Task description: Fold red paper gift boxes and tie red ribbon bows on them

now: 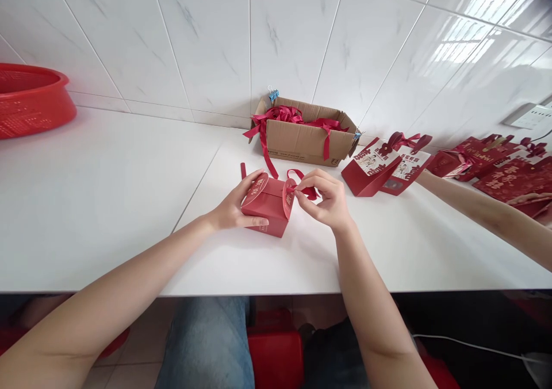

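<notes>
A small red gift box with gold print and rounded flaps stands on the white table in front of me. My left hand grips its left side, thumb along the front and fingers behind the top. At the box's right flap, my right hand pinches a dark red ribbon between thumb and fingertips. One loop of the ribbon rises behind the flap, and another piece of ribbon sticks up past the box's back left. Behind the box is a cardboard box heaped with red ribbons.
Red gift boxes with white printed fronts stand to the right. Farther right, a co-worker's arms reach among several red gift bags. A red plastic basket sits at far left. The tiled wall bounds the white table.
</notes>
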`<state>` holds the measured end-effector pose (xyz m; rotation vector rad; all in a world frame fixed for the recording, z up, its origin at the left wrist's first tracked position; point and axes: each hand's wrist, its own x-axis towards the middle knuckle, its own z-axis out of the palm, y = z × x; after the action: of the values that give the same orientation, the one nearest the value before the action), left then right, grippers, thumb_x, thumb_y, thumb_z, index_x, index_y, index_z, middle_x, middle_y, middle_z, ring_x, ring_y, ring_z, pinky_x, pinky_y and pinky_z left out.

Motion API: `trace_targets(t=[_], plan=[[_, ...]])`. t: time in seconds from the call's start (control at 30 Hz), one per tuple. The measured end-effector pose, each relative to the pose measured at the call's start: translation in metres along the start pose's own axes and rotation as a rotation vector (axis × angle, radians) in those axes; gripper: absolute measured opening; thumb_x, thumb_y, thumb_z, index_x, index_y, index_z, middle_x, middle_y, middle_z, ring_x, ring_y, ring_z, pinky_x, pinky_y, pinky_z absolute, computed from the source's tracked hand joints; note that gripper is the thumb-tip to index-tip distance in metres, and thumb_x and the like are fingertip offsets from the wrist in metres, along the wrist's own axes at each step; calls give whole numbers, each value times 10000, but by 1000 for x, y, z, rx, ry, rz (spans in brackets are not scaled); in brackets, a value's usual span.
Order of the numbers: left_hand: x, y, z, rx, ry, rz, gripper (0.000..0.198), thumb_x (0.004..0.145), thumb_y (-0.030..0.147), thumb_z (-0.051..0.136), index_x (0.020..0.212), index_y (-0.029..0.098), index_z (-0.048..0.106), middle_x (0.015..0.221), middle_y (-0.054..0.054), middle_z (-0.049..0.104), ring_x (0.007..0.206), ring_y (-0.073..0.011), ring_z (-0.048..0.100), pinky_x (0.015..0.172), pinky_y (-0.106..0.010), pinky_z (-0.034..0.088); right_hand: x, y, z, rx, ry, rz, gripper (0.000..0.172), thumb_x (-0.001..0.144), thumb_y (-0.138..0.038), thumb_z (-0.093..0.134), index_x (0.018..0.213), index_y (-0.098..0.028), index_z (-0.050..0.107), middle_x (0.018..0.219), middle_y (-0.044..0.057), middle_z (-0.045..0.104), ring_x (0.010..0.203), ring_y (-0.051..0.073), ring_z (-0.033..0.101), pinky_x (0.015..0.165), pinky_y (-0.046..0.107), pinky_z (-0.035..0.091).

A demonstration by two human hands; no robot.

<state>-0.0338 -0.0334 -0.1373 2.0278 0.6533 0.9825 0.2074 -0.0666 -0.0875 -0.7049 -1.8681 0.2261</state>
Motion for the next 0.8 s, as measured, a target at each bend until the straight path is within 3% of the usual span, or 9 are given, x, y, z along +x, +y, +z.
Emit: trace_targets(t=[0.1,0.37,0.53,0.7,0.8], plan=[[1,2,1,-8,-5,7,1066,624,352,839,1492,346,220,1467,-111,404,1323,-345,445,1067,-522,431,0,0,2,5,-30,-24,29,802,-217,620,789,-231,643,766,23,635,600,125,518,543,294,462],[-1,4,3,-14,-26,7,1052,638,348,832,1486,342,211,1463,-113,406,1320,-344,450,1065,-518,438,-1,1,2,14,-42,-48,183,823,-137,526,853,-235,678,814,38,668,696,150,593,602,309,483],[0,2,4,-37,-21,2,1050,628,348,838,1480,346,224,1472,-113,398,1325,-347,446,1058,-522,443,-4,2,4,106,-56,113,122,837,-196,579,954,-229,586,781,5,630,620,114,553,568,272,474],[0,3,4,-35,-16,-2,1049,618,346,844,1474,341,238,1475,-117,387,1331,-351,435,1058,-522,442,-3,2,6,115,-51,93,26,815,-226,622,802,-209,608,829,35,595,666,122,550,546,269,477],[1,5,4,-25,-14,0,1041,620,340,844,1470,333,244,1472,-124,384,1326,-352,437,1055,-517,442,-2,3,5,155,-58,68,92,832,-202,572,805,-211,660,891,59,598,780,158,602,601,300,518]])
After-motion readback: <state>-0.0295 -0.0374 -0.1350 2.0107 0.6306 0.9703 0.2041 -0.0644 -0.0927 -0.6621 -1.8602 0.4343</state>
